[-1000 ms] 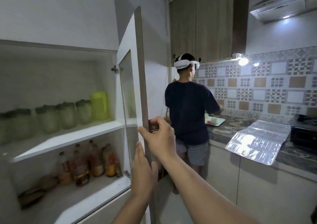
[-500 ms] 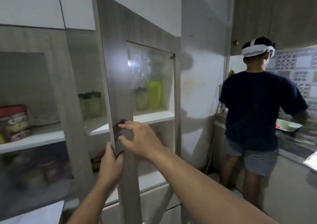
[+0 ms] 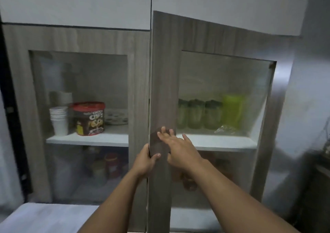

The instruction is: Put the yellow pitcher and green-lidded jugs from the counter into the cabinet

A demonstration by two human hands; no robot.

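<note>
Closing the right cabinet door, the jugs already inside.

At 6 o'clock the door's free edge [image 3: 163,107] is gripped by the left hand [image 3: 145,163], thumb in front, while the right hand [image 3: 175,144] is laid flat on it with fingers spread, holding nothing. Behind the glass at 2 o'clock, the green-lidded jugs [image 3: 196,114] and the yellow pitcher [image 3: 233,110] are seen on the shelf [image 3: 223,141]. Probably only a last push is needed, with the left fingers taken away first.
</note>
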